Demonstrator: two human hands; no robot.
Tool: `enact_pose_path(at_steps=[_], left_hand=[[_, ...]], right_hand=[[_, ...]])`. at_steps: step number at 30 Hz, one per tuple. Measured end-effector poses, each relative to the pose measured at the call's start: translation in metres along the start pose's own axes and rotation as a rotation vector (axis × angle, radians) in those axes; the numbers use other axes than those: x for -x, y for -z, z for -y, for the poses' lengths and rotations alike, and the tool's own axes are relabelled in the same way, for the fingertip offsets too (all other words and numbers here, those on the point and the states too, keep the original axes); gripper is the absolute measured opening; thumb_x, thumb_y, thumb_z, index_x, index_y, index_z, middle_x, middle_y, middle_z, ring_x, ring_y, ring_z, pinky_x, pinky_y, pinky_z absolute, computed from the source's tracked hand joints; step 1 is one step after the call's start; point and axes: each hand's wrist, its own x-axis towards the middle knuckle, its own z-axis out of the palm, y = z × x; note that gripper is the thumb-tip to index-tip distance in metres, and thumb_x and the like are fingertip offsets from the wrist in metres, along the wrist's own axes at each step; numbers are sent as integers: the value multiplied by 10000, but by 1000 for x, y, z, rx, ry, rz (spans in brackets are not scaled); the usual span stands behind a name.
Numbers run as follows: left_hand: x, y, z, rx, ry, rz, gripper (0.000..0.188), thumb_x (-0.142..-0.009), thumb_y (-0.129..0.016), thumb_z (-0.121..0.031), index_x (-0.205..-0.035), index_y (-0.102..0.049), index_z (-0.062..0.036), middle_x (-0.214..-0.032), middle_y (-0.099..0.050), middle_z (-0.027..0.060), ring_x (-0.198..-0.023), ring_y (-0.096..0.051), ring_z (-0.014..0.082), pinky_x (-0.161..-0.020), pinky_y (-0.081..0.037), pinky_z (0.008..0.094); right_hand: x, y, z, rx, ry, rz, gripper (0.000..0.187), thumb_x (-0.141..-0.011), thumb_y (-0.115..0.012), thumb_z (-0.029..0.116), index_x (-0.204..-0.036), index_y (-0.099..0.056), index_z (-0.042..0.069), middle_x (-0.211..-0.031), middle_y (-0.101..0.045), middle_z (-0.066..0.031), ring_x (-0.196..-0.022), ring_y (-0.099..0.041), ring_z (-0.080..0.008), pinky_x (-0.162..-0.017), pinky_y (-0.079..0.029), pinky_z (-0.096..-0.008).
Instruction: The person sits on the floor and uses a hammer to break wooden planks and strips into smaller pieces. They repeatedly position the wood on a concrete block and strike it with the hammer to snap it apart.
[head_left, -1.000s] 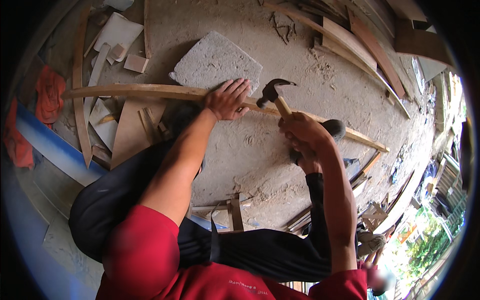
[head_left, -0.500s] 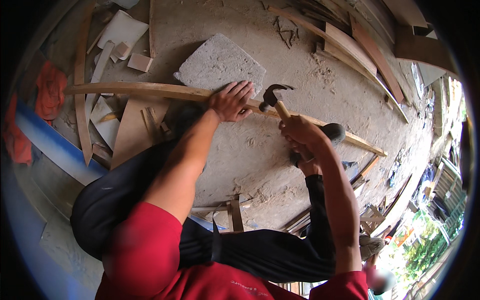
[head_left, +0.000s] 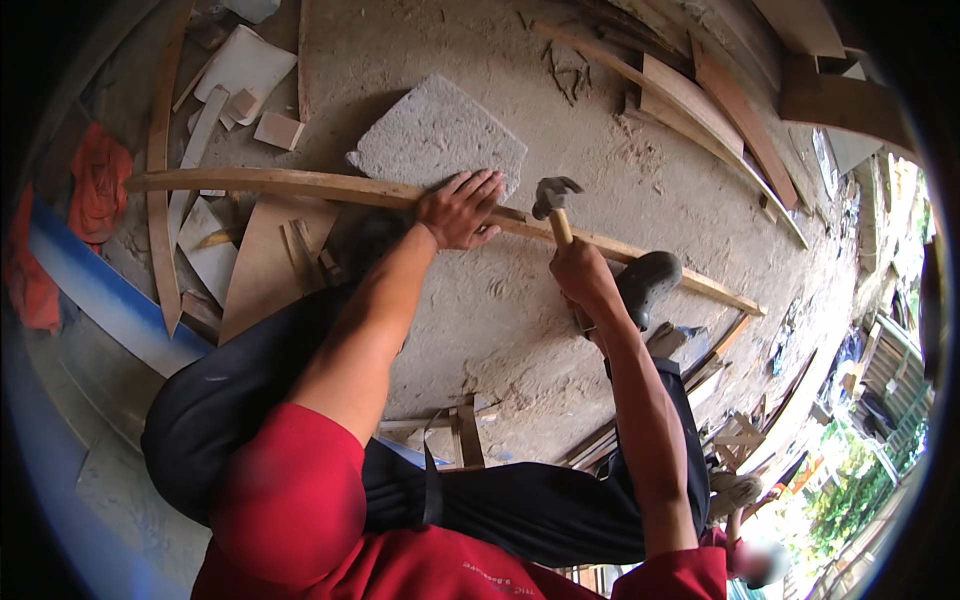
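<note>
A long, thin wooden strip (head_left: 300,181) runs across the ground, its middle resting at the near edge of a grey concrete block (head_left: 437,140). My left hand (head_left: 458,212) is closed over the strip beside the block, fingers on the far side and thumb on the near side. To its right, my right hand (head_left: 582,270) is wrapped around the wooden handle of a claw hammer (head_left: 557,205). The dark hammer head is raised just above the strip, apart from my left hand. Whatever lies under my left palm is hidden.
Wood offcuts and a brown board (head_left: 275,250) lie at the left, near an orange cloth (head_left: 100,185) and a blue-white panel (head_left: 120,280). Long planks (head_left: 745,125) are stacked at the far right. My shoe (head_left: 652,280) is near the strip's right part.
My right hand has shifted slightly left and down with the hammer, whose head has turned. My right knee and shoe have moved a little. My left hand stays on the strip.
</note>
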Motion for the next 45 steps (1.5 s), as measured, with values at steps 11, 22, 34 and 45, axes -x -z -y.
enact_pose_path(at_steps=[11,22,34,45], left_hand=[[2,-5,4,29,9,-2,682,-854,-550,-488,-1345,-496,-19,-1430,-467,131,-1324,-429,251,-1101,-329,407],[1,-1,2,-4,1,44,683,-871,-514,-510,-1336,-515,-10,-1415,-488,148,-1322,-437,268,-1092,-336,420],[2,-5,1,27,1,26,719,-867,-535,-497,-1372,-424,3,-1427,-463,154,-1314,-452,293,-1091,-351,438],[-4,8,3,69,-12,-48,653,-825,-597,-465,-1273,-553,8,-1346,-551,172,-1246,-531,293,-1058,-403,413]], right_hand=[[5,29,50,31,-49,182,244,-842,-488,75,-986,-602,-86,-691,-652,-251,-575,-674,-342,-491,-527,-431],[9,25,45,103,-92,181,255,-794,-508,50,-998,-599,-73,-730,-661,-237,-573,-674,-318,-486,-528,-406],[20,-23,17,11,5,-115,245,-825,-510,102,-1047,-554,10,-939,-630,-320,-950,-591,-495,-820,-470,-549],[37,-52,14,-35,4,-250,231,-833,-540,113,-1043,-542,16,-849,-632,-324,-848,-598,-517,-742,-475,-569]])
